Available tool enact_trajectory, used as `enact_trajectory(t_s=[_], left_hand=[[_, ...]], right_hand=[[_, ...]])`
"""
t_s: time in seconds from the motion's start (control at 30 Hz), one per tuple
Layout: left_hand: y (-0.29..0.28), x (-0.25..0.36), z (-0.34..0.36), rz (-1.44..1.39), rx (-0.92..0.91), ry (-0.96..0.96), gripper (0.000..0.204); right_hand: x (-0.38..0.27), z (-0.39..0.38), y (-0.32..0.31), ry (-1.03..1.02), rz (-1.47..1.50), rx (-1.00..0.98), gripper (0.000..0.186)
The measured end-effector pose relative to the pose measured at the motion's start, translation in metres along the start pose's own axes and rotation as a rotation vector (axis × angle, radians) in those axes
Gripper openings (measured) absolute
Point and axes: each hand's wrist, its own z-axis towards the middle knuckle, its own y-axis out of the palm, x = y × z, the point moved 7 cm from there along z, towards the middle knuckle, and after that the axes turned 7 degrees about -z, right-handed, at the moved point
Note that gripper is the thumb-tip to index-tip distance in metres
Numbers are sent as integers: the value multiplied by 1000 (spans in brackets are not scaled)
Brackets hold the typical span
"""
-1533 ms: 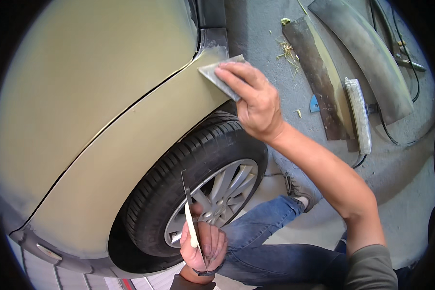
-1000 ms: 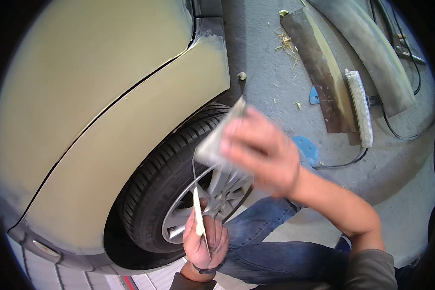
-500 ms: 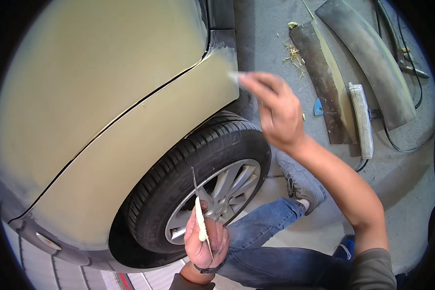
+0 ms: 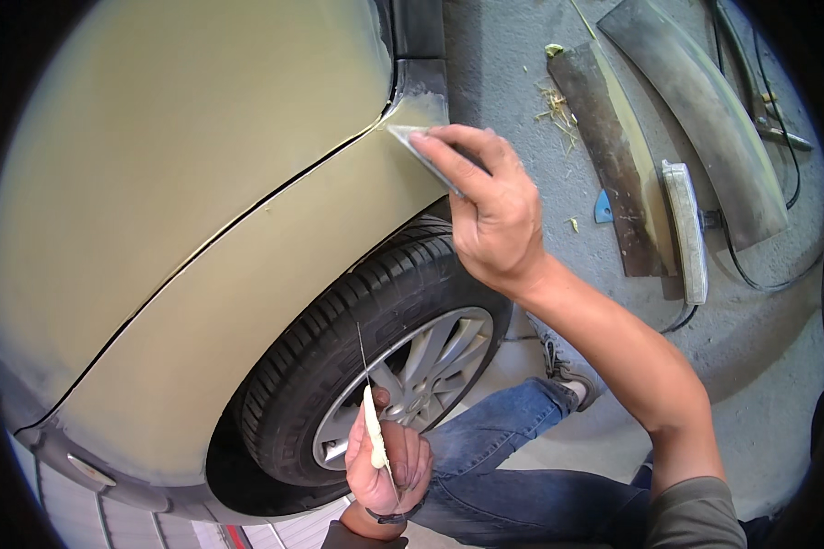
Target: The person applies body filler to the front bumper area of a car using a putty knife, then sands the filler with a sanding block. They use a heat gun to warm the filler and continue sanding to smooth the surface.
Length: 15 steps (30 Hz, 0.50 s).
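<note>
My right hand [image 4: 502, 210] pinches a flat putty spreader [image 4: 419, 152]. The spreader's corner is at the upper end of the car's wheel-arch panel [image 4: 238, 306], close to the dark seam [image 4: 225, 231]. That panel is coated in smooth yellowish-beige filler. Lower down, in front of the wheel, my left hand [image 4: 412, 453] is closed around a thin plate [image 4: 364, 359] seen nearly edge-on. A thick ridge of cream putty [image 4: 375, 435] lies along the plate. The palm side of the left hand is partly hidden behind it.
Beneath the panel are the tyre [image 4: 284, 384] and silver wheel [image 4: 430, 352]. On the grey floor lie two curved panels [image 4: 613, 137] [image 4: 705, 119], a lamp bar [image 4: 686, 229] with a black cable, a blue plastic piece [image 4: 603, 207] and putty scraps [image 4: 556, 105]. My jeans-clad leg [image 4: 508, 425] is below.
My right hand has moved left and slightly down, bringing the spreader from the panel's right edge toward the seam. My left hand and its plate have barely shifted.
</note>
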Motion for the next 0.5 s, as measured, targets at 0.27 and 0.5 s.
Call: enact_trajectory(t_s=[0.27, 0.5], left_hand=[[0, 0, 0, 14, 1, 4, 40], [-6, 0, -3, 14, 53, -13, 43]], right_hand=[[-3, 6, 3, 84, -16, -26, 52], [-57, -18, -18, -60, 117, -175, 56]])
